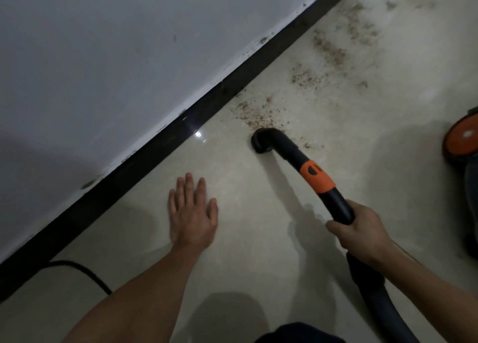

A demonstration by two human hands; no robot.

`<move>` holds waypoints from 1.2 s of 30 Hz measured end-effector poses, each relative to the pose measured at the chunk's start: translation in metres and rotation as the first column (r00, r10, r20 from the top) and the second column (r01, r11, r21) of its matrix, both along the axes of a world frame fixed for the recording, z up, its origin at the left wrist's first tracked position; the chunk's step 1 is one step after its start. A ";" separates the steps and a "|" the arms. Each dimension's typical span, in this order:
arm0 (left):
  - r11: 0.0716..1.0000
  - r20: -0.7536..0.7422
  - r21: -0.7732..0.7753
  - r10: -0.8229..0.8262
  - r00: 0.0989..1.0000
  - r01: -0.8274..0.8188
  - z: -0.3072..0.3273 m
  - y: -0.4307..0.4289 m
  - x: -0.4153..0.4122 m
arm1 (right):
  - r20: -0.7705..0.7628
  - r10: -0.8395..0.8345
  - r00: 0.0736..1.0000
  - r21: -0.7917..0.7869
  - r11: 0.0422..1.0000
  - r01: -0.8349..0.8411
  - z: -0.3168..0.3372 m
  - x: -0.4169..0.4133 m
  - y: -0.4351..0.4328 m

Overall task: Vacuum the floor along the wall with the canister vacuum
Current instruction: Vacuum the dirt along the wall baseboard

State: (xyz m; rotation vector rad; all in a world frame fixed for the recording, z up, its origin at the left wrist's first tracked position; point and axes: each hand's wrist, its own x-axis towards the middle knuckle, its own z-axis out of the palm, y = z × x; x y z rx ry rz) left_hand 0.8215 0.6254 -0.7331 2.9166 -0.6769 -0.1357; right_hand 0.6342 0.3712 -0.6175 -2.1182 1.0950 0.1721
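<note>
Right hand (362,230): grips vacuum handle (336,200).
Left hand (192,213): spread, empty.
Done: floor (232,265) at 7 o'clock looks clean.
Remaining: debris (258,115) from nozzle (262,142) toward 1 o'clock.

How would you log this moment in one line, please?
right hand: grips vacuum wand | nozzle: on floor | left hand: open, fingers straight | debris: just ahead, along baseboard

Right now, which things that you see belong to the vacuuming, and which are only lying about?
For the job: nozzle, wand gripped by right hand, crumbs near the baseboard.
Just there: black cable, orange disc at the right edge, open left hand.
</note>
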 end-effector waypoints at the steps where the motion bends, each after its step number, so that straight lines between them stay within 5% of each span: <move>1: 1.000 0.004 -0.006 0.000 1.000 0.000 0.000 0.000 0.000 | 0.005 0.005 1.000 -0.011 1.000 -0.005 -0.002 0.001 0.002; 5: 1.000 0.019 -0.022 0.005 1.000 -0.004 -0.004 0.001 0.000 | -0.053 0.154 0.987 -0.005 0.988 -0.154 -0.007 -0.005 0.012; 10: 0.999 0.026 -0.036 0.012 1.000 -0.011 -0.004 0.000 0.000 | 0.014 0.019 1.000 -0.104 0.994 -0.018 -0.016 0.022 0.012; 25: 0.999 0.048 -0.032 0.007 0.999 -0.006 -0.006 0.002 0.000 | 0.100 0.135 0.986 -0.009 0.991 -0.134 -0.022 0.114 0.020; 31: 0.998 0.047 -0.056 0.012 0.999 -0.009 -0.006 0.003 0.000 | -0.007 0.300 0.954 -0.037 0.953 -0.300 -0.014 0.097 0.026; 36: 0.999 0.048 -0.046 0.014 0.999 -0.011 -0.008 0.003 0.001 | -0.016 0.202 0.979 -0.053 0.978 -0.202 -0.014 0.019 0.020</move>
